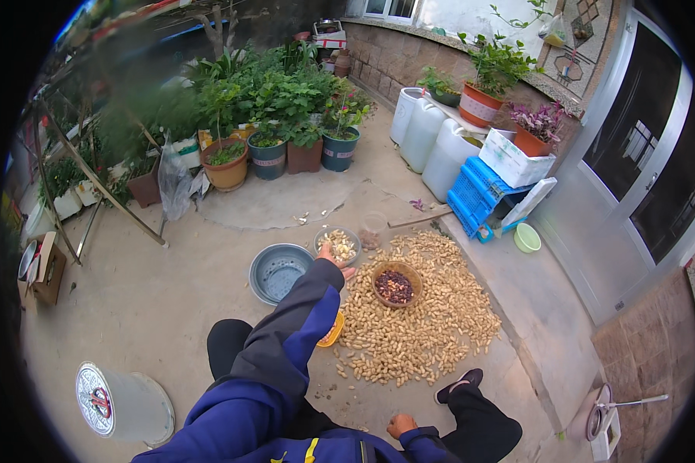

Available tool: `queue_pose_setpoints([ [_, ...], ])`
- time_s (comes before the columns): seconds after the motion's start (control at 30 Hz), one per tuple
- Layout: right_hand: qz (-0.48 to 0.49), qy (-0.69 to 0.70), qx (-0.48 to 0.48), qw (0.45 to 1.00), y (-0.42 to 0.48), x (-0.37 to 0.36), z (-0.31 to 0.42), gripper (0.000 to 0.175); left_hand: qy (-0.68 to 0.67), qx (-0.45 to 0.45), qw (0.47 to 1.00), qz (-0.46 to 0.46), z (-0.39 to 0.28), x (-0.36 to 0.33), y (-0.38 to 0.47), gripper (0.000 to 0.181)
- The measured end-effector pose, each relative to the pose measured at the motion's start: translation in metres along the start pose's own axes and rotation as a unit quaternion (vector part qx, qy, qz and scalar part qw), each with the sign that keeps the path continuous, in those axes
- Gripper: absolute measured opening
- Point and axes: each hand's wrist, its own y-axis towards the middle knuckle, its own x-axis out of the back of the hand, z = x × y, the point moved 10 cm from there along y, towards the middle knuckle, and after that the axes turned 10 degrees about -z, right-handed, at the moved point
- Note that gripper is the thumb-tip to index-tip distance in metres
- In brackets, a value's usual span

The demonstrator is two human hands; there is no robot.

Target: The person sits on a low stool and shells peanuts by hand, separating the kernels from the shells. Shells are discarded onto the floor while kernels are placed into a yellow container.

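My left hand (334, 260) reaches to the near edge of a clear bowl (357, 243) of peanut shells; whether it holds anything is not clear. Just left of it stands a grey-blue basin (260, 263). My right hand (402, 425) is low, close to my body, its fingers curled and their inner side hidden. Unshelled peanuts (440, 324) lie spread over the concrete, and among them sits an amber bowl (417, 276) with dark red kernels (393, 287). A yellow basket (336, 333) with pale kernels is partly hidden under my left sleeve.
A translucent bucket (145, 399) with red-handled scissors (99, 402) on its lid stands lower left. Potted plants (226, 165) line the far side. White jugs (422, 133), a blue crate (474, 191) and a green bowl (527, 238) are at right, near a metal door (584, 231).
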Motion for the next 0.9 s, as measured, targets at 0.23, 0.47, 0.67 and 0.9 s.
queue_pose_setpoints([
  [0.23, -0.029, 0.046, -0.040, 0.998, 0.030, -0.004, -0.009, 0.024, 0.354, -0.175, 0.918, -0.024, -0.052, 0.035, -0.045, 0.072],
  [0.47, -0.113, 0.075, -0.078, 0.988, 0.103, 0.007, -0.009, 0.020, 0.640, -0.370, 0.652, 0.167, -0.038, 0.009, -0.120, 0.032],
  [0.67, -0.089, 0.003, 0.009, 0.996, 0.174, 0.006, 0.049, 0.022, 0.782, -0.499, 0.344, 0.143, -0.015, -0.012, -0.166, 0.036],
  [0.9, -0.105, -0.083, 0.427, 0.894, 0.184, -0.006, 0.185, 0.016, 0.832, -0.457, 0.295, 0.108, -0.017, -0.025, -0.172, 0.042],
])
